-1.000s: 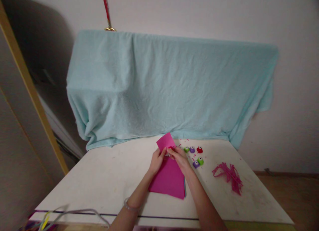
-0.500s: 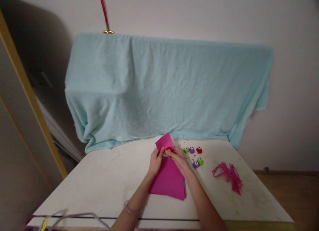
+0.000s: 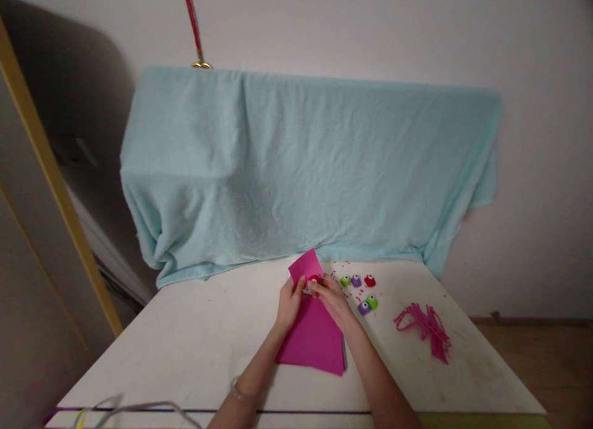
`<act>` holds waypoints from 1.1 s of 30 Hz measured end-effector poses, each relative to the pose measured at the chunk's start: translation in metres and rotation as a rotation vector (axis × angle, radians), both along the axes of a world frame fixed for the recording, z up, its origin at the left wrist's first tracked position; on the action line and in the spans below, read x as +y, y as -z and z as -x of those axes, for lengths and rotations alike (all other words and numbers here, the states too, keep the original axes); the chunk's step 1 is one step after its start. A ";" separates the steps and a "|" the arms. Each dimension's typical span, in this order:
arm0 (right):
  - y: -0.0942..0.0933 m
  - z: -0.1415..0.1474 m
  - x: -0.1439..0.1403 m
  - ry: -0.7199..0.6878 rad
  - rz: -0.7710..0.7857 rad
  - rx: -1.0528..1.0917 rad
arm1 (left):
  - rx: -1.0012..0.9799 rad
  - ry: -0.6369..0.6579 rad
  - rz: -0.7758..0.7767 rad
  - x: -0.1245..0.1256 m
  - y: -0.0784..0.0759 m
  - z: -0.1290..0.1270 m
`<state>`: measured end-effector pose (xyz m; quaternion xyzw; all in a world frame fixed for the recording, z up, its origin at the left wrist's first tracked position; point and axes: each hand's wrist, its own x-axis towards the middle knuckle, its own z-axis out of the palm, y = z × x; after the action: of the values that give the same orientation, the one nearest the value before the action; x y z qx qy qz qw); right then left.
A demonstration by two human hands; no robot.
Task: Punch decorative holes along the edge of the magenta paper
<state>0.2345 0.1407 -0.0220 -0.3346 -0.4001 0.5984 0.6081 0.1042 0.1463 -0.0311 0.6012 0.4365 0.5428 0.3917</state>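
Observation:
My left hand [image 3: 290, 302] is closed on the lower left edge of a small pink paper piece [image 3: 306, 263], which is held raised at a tilt. My right hand [image 3: 332, 298] pinches a small red craft punch [image 3: 314, 279] at the near edge of that piece, its thumb by the punch's white top. Fingers partly hide how far the paper goes into the punch. Beneath my hands lies a stack of larger magenta paper sheets [image 3: 311, 339], with a bluish edge showing at its right side.
Right of my hands stand green [image 3: 372, 302], purple [image 3: 364, 307] and red punches [image 3: 369, 281] among scattered pink paper bits. Farther right lies a heap of perforated pink scraps [image 3: 426, 330]. A light blue cloth [image 3: 315, 163] hangs behind the white table [image 3: 194, 342]. A grey cable [image 3: 143, 406] lies front left.
The view has shifted slightly. My hands, the pink paper and the red punch keep nearly the same places, with only a tiny movement of the fingers.

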 end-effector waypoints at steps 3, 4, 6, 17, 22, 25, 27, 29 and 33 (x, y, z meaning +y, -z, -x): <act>-0.001 0.001 0.000 -0.010 -0.003 0.018 | 0.012 0.003 0.006 0.000 0.001 0.000; 0.000 0.001 0.000 -0.010 0.000 0.026 | 0.013 -0.002 0.012 0.001 0.001 0.000; 0.002 0.001 0.002 -0.003 0.007 0.039 | 0.001 -0.022 0.022 0.002 0.003 0.000; 0.005 -0.004 0.002 0.000 -0.025 -0.017 | -0.115 -0.140 0.109 0.009 0.011 0.005; 0.003 -0.004 0.000 -0.018 -0.011 0.013 | -0.102 -0.159 0.103 0.010 0.013 0.007; 0.003 -0.004 0.001 -0.008 -0.002 0.021 | -0.083 -0.174 0.102 0.011 0.014 0.007; 0.002 -0.003 0.001 -0.003 0.003 0.025 | -0.084 -0.170 0.105 0.011 0.014 0.007; 0.000 -0.003 0.000 -0.012 0.006 0.027 | -0.091 -0.157 0.110 0.011 0.015 0.006; -0.006 -0.002 -0.003 -0.024 0.012 0.019 | -0.080 -0.136 0.112 0.010 0.013 0.005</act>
<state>0.2360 0.1376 -0.0160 -0.3278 -0.3944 0.6113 0.6028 0.0994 0.1563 -0.0444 0.5252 0.4900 0.5663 0.4042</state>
